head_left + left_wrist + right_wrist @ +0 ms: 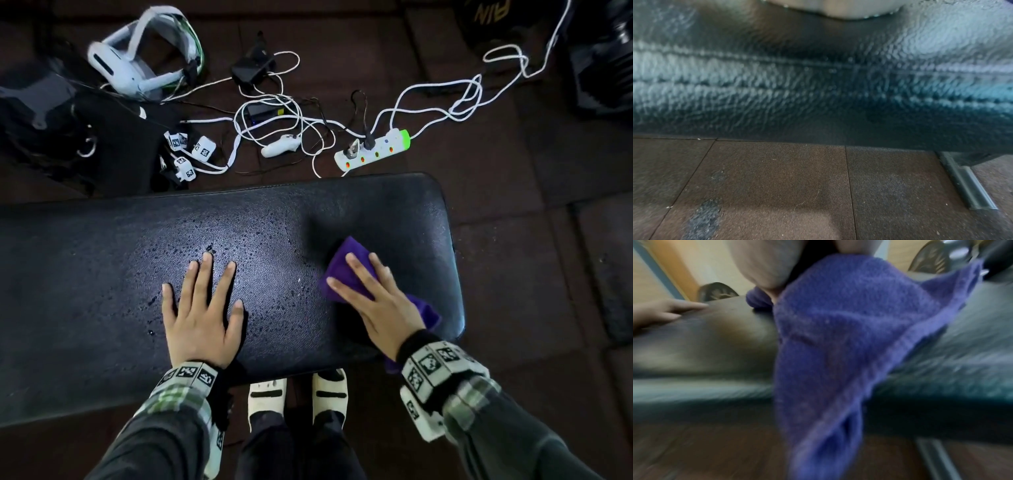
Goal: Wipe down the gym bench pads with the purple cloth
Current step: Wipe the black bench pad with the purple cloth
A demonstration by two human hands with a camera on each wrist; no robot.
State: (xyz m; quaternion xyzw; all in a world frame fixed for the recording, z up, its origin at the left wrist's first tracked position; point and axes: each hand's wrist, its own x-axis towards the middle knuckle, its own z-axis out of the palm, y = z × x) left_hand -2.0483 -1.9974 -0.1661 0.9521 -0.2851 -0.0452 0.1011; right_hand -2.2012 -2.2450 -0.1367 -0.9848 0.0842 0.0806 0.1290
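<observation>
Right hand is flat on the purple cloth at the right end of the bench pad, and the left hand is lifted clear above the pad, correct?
Not quite. The left hand is not lifted: the head view shows it lying flat on the bench pad, fingers spread, among the droplets. The rest holds: the right hand presses flat on the purple cloth at the pad's right end.

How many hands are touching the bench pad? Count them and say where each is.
2. The left hand lies flat mid-pad on the bench pad; the right hand presses the purple cloth near its right end.

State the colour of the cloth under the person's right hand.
Purple. The cloth under the right hand shows best in the head view.
</observation>
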